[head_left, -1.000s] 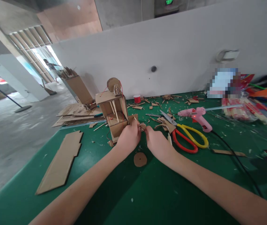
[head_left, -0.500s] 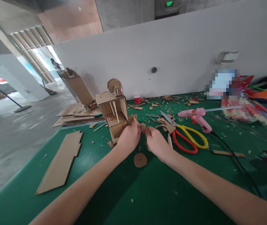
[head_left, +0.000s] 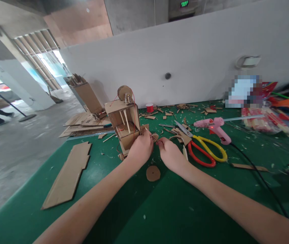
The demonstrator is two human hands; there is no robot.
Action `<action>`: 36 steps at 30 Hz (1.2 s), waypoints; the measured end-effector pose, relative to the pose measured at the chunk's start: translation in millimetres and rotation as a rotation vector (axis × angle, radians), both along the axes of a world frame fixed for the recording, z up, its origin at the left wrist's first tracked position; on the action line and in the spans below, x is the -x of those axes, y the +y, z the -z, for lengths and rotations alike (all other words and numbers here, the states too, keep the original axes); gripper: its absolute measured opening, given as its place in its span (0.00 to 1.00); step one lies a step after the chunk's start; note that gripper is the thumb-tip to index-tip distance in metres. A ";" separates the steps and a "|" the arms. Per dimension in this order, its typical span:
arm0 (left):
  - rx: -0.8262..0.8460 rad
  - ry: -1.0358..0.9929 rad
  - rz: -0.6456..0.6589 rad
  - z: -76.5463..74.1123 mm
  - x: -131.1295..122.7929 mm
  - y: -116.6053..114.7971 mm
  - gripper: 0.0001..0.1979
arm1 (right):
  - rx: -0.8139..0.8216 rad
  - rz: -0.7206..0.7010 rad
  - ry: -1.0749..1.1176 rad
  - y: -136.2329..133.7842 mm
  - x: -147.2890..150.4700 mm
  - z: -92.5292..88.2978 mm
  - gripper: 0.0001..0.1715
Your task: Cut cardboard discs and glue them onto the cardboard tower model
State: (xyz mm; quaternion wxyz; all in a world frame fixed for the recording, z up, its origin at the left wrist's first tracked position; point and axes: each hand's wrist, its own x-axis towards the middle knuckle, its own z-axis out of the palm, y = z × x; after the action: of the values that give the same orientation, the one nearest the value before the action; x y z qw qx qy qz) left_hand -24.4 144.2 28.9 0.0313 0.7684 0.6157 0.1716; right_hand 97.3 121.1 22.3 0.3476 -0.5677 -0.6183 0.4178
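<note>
My left hand (head_left: 142, 146) is closed at the lower right side of a cardboard box model (head_left: 123, 117), on a small part partly hidden by the fingers. A small cardboard disc (head_left: 155, 137) shows between my two hands. My right hand (head_left: 168, 150) pinches a thin dark stick or wire (head_left: 156, 139) at the disc's right side. The model has open compartments, light sticks inside, red wires and a round cardboard piece on top. Below my hands a cardboard disc with a centre hole (head_left: 153, 173) lies flat on the green table (head_left: 144, 203).
Scissors (head_left: 202, 152) with red and yellow handles and a pink glue gun (head_left: 214, 127) with its cord lie at right. A cut cardboard sheet (head_left: 69, 174) lies left, with stacked cardboard (head_left: 83, 123) behind. A red spool (head_left: 150, 107) stands near the wall.
My right hand has shifted slightly right from the small disc, so more of the thin stick or wire shows. At far left, a person's legs have come into view.
</note>
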 end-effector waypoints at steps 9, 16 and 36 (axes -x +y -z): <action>-0.024 -0.053 0.142 2.3 7.0 -1.8 0.07 | -0.310 -0.206 -1.212 -31.8 -29.8 -27.7 0.17; -0.007 -0.077 0.318 -2.3 17.3 6.0 0.05 | -0.386 -0.201 -1.331 -26.4 -46.9 -17.4 0.20; -0.250 0.332 -0.292 -13.7 145.8 28.4 0.16 | -0.375 -0.099 -1.321 -22.1 -72.4 -12.6 0.16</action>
State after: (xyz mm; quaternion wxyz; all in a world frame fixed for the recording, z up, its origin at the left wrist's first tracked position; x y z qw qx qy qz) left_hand -170.2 172.6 42.7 -0.1905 0.6867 0.6911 0.1204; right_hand 169.7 99.0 34.9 -0.0291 -0.6047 -0.7876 -0.1146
